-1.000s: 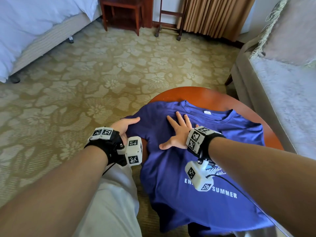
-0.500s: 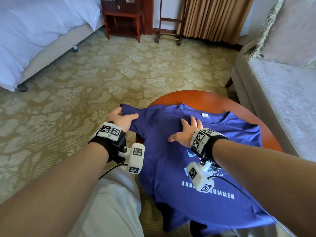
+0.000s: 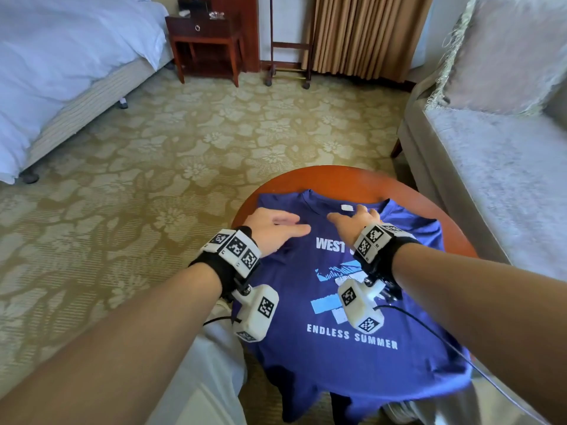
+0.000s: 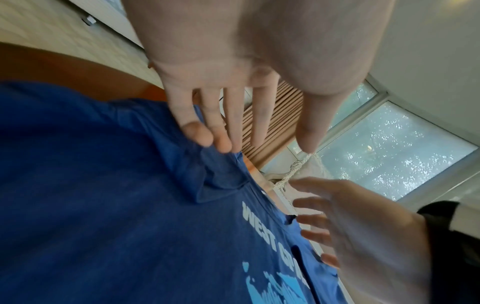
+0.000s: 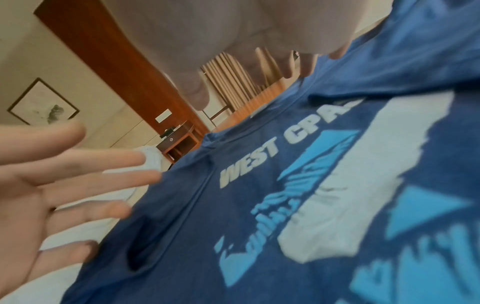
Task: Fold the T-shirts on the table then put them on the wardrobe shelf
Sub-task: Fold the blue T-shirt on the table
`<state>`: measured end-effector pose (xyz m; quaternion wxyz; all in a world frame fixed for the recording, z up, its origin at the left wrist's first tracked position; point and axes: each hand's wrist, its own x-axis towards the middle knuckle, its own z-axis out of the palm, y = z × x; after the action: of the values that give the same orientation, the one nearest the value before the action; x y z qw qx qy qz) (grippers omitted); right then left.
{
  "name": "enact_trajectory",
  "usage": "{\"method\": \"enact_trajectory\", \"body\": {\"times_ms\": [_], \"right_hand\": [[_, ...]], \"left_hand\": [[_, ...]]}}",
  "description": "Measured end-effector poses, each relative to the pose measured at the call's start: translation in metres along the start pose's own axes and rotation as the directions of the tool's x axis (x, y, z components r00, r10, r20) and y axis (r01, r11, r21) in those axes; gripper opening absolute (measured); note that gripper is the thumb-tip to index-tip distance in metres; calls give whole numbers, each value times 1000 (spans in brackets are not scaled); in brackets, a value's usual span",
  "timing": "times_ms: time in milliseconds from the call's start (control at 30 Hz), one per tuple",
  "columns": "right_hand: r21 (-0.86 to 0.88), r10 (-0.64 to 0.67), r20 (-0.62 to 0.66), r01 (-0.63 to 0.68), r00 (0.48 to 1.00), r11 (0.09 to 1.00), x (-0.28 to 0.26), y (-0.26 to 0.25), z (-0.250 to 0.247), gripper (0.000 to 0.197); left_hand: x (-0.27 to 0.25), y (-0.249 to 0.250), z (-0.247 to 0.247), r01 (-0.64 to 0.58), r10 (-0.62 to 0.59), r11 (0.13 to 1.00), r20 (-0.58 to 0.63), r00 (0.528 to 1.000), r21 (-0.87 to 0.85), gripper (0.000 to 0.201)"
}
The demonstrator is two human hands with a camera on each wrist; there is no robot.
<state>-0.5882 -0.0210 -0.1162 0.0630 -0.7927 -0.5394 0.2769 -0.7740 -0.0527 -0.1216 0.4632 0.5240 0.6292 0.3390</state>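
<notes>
Hotel-type room: patterned carpet (image 3: 190, 139), bed (image 3: 61, 65) far left, pale sofa (image 3: 491, 154) right, dark nightstand (image 3: 208, 35) and curtains (image 3: 365, 32) at the back.

Round wooden desk (image 3: 331, 176) low centre, its far edge bare. Spread across it, front up, one blue T-shirt (image 3: 337, 357): collar toward the far edge, hem hanging over the near edge, left side draped past the left edge. White and light-blue print, "ENDLESS SUMMER" legible. Right sleeve lying flat toward the right edge; left sleeve area bunched into a small pleat near the shoulder, plain in the left wrist view.

Left hand (image 3: 273, 228) flat on the left shoulder of the shirt, fingers (image 4: 200, 133) straight and apart, tips touching the cloth, nothing clamped. Right hand (image 3: 352, 222) just below the collar, fingers (image 4: 311, 201) spread and relaxed, resting on or just over the fabric; contact not certain. Nothing gripped by either.

Judged stage: early. Shirt laid out and being smoothed; no finished fold visible. Left: side folds, sleeves in, the fold lengthwise, then carrying to the wardrobe shelf, which is not in view. Only one shirt seen; whether others wait cannot be told.
</notes>
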Motion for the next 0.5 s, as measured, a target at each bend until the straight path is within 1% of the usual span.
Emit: {"method": "enact_trajectory", "body": {"times_ms": [33,67,100,133,233,300,333,367,433,500], "right_hand": [[2,27,-19,-27,999,1000,2,6,-5,78],[2,50,-45,-50,998,999,4,13,-11,73],[-1,75,-63,-75,995,997,6,21,-18,68],[-6,97,-79,-97,992,995,8,29,-25,64],[-11,163,-154,-167,975,986,15,50,-46,57],[14,206,-213,-208,955,978,26,65,-58,56],[29,226,-229,-225,947,974,32,73,-63,55],[47,246,-217,-241,945,969,37,80,-68,52],[94,250,-212,-234,945,968,48,93,-74,47],[124,245,-248,-220,937,968,60,103,-74,50]], "left_hand": [[2,0,1,10,-10,1000,-36,999,-5,30],[6,0,1,25,-26,1000,-101,995,-14,21],[10,0,0,45,-48,999,-168,985,-19,11],[15,-1,-1,70,-73,997,-221,973,-21,7],[26,-3,-6,138,-122,990,-315,941,30,11],[34,0,-5,170,-142,984,-344,928,53,21],[37,4,-4,179,-146,982,-346,927,64,27],[40,10,-2,191,-147,977,-338,930,99,36],[47,18,0,226,-158,955,-310,937,194,55],[53,25,2,242,-166,937,-289,943,252,66]]}}
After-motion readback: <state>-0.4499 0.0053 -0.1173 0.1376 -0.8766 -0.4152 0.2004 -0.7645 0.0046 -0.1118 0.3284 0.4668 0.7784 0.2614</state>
